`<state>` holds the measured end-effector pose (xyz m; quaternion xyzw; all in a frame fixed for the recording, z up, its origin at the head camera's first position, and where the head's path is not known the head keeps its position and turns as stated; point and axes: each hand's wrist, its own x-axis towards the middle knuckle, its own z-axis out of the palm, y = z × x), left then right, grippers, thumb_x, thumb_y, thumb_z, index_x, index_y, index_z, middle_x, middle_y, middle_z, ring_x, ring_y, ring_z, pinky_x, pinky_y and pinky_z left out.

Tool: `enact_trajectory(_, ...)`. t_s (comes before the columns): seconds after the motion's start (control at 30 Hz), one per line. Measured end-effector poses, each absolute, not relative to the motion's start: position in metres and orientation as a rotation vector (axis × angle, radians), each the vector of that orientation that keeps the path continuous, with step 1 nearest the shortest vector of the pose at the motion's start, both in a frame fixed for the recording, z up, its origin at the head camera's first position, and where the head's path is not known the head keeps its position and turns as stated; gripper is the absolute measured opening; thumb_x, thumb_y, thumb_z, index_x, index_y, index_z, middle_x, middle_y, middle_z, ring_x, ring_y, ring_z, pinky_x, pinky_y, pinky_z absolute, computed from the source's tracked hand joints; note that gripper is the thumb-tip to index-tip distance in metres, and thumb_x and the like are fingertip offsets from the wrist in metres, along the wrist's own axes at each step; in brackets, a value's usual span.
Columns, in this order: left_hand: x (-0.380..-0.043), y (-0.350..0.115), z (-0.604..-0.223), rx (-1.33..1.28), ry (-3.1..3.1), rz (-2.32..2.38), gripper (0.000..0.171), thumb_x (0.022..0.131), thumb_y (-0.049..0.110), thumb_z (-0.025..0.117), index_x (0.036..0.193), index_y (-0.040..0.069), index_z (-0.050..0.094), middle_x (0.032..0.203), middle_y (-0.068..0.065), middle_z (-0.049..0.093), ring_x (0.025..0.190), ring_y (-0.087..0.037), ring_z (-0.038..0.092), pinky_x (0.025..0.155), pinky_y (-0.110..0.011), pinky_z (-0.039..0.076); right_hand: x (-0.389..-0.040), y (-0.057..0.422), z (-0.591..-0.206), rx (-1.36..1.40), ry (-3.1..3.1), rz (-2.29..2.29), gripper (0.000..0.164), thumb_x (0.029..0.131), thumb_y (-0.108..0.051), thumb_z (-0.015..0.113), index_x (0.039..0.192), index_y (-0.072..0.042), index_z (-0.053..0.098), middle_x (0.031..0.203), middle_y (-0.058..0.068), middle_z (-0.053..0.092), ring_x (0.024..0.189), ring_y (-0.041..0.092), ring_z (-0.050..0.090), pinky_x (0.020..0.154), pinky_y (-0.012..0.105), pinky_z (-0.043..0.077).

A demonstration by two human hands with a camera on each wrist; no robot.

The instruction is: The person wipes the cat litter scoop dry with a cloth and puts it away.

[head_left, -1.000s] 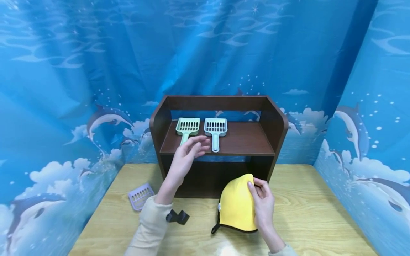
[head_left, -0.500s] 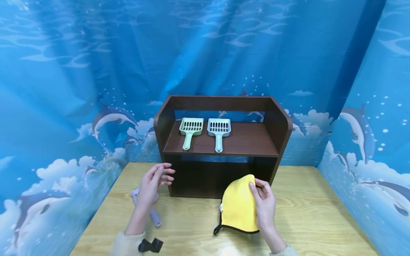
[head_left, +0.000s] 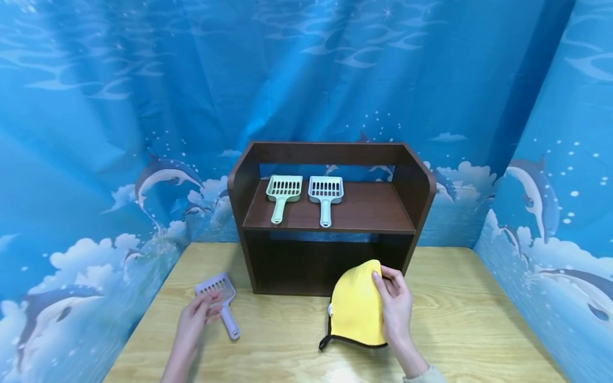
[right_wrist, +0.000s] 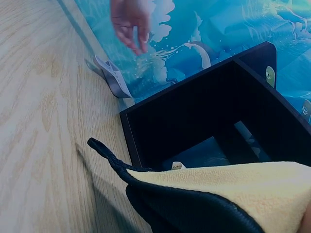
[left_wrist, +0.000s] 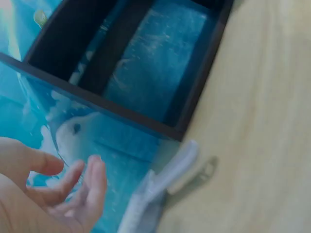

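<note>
Lowered since a second ago: left hand (head_left: 194,317), from in front of the shelf unit (head_left: 371,208) to just above the purple scoop (head_left: 229,319), fingers loosely bent, holding nothing and, by the right wrist view, not touching it. Right hand (head_left: 397,304) unmoved, pinching the yellow cloth (head_left: 356,309) near its top corner, black hem and loop below. Purple scoop flat on the table (head_left: 287,343), left of the shelf unit; long axis slanting, slotted head away and leftward, handle nearward and rightward — so just right of the left fingertips, with left hand far nearer than right. Farther out, on the upper board, green scoop (head_left: 279,207) and blue scoop (head_left: 325,210) side by side, handles frontward. By count — two hands, three scoops, one cloth, one shelf unit.
</note>
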<state>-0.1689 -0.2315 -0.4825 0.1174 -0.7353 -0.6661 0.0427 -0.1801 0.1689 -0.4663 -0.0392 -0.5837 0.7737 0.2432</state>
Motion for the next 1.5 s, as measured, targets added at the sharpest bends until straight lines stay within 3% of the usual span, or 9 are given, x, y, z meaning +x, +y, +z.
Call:
enact_trajectory(0.27, -0.158, -0.24, -0.513, 0.569, -2.254, -2.196, 0.052, 0.109, 0.016, 0.037, 0.138, -0.026, 0.028, 0.112, -0.029, 0.062, 0.084, -0.009, 0.067, 0.077, -0.031, 0.06, -0.18, 0.169, -0.467, -0.1, -1.595, 2.113, 0.029, 0.096, -0.003, 0.068, 0.118, 0.012, 0.058, 0.106, 0.002, 0.067, 0.095, 0.009, 0.068, 0.083, 0.019, 0.055)
enact_trajectory(0.47, -0.163, -0.231, -0.525, 0.572, -2.152, -2.384, 0.059, 0.107, 0.016, 0.031, 0.142, -0.029, 0.017, 0.128, -0.047, 0.048, 0.092, -0.018, 0.069, 0.083, -0.037, 0.06, -0.18, 0.169, -0.466, -0.1, -1.577, 2.122, 0.028, 0.095, -0.003, 0.068, 0.117, 0.012, 0.059, 0.105, 0.001, 0.068, 0.095, 0.009, 0.068, 0.082, 0.019, 0.055)
enact_trajectory(0.73, -0.173, -0.223, -0.534, 0.51, -1.998, -2.547, 0.052, 0.108, 0.012, 0.019, 0.139, -0.031, 0.019, 0.107, -0.03, 0.067, 0.09, -0.02, 0.071, 0.084, -0.039, 0.06, -0.179, 0.169, -0.464, -0.107, -1.561, 2.129, 0.028, 0.095, -0.001, 0.068, 0.117, 0.013, 0.059, 0.103, 0.001, 0.068, 0.093, 0.01, 0.068, 0.082, 0.019, 0.055)
enact_trajectory(0.83, -0.174, -0.223, -0.535, 0.491, -1.927, -2.604, 0.051, 0.11, 0.014, 0.016, 0.139, -0.027, 0.023, 0.098, -0.018, 0.071, 0.086, -0.015, 0.072, 0.082, -0.034, 0.06, -0.178, 0.169, -0.463, -0.108, -1.567, 2.121, 0.029, 0.095, -0.001, 0.069, 0.117, 0.014, 0.059, 0.104, 0.002, 0.068, 0.093, 0.01, 0.068, 0.082, 0.019, 0.055)
enact_trajectory(0.9, -0.175, -0.224, -0.535, 0.509, -1.865, -2.64, 0.049, 0.11, 0.016, 0.017, 0.134, -0.021, 0.039, 0.093, -0.004, 0.069, 0.081, -0.009, 0.069, 0.077, -0.028, 0.059, -0.178, 0.169, -0.463, -0.109, -1.571, 2.116, 0.029, 0.095, -0.002, 0.069, 0.117, 0.013, 0.059, 0.104, 0.002, 0.068, 0.094, 0.01, 0.068, 0.082, 0.019, 0.055)
enact_trajectory(1.0, -0.175, -0.228, -0.535, 0.556, -1.79, -2.687, 0.051, 0.111, 0.021, 0.015, 0.112, -0.001, 0.061, 0.084, 0.009, 0.062, 0.068, 0.0, 0.057, 0.063, -0.016, 0.05, -0.177, 0.17, -0.463, -0.112, -1.574, 2.113, 0.029, 0.095, -0.002, 0.069, 0.117, 0.013, 0.059, 0.104, 0.002, 0.068, 0.094, 0.01, 0.068, 0.082, 0.019, 0.055)
enact_trajectory(1.1, -0.175, -0.234, -0.536, 0.587, -1.753, -2.719, 0.054, 0.111, 0.024, 0.011, 0.097, 0.013, 0.062, 0.079, 0.009, 0.053, 0.058, 0.002, 0.043, 0.051, -0.011, 0.037, -0.178, 0.171, -0.463, -0.113, -1.577, 2.11, 0.029, 0.095, -0.002, 0.069, 0.117, 0.014, 0.058, 0.104, 0.002, 0.068, 0.094, 0.01, 0.068, 0.083, 0.019, 0.055)
enact_trajectory(1.3, -0.17, -0.237, -0.536, 0.58, -1.825, -2.699, 0.05, 0.112, 0.028, 0.012, 0.109, 0.011, 0.06, 0.08, 0.006, 0.047, 0.056, 0.002, 0.038, 0.046, -0.011, 0.033, -0.178, 0.172, -0.463, -0.113, -1.582, 2.101, 0.028, 0.095, -0.001, 0.068, 0.117, 0.014, 0.058, 0.103, 0.001, 0.067, 0.093, 0.01, 0.068, 0.083, 0.019, 0.055)
enact_trajectory(1.5, -0.161, -0.236, -0.533, 0.498, -1.886, -2.678, 0.05, 0.112, 0.03, 0.012, 0.108, 0.014, 0.06, 0.078, 0.007, 0.043, 0.055, 0.002, 0.035, 0.045, -0.012, 0.031, -0.179, 0.173, -0.463, -0.118, -1.605, 2.099, 0.029, 0.095, -0.003, 0.07, 0.118, 0.012, 0.059, 0.104, 0.002, 0.067, 0.094, 0.01, 0.068, 0.083, 0.019, 0.055)
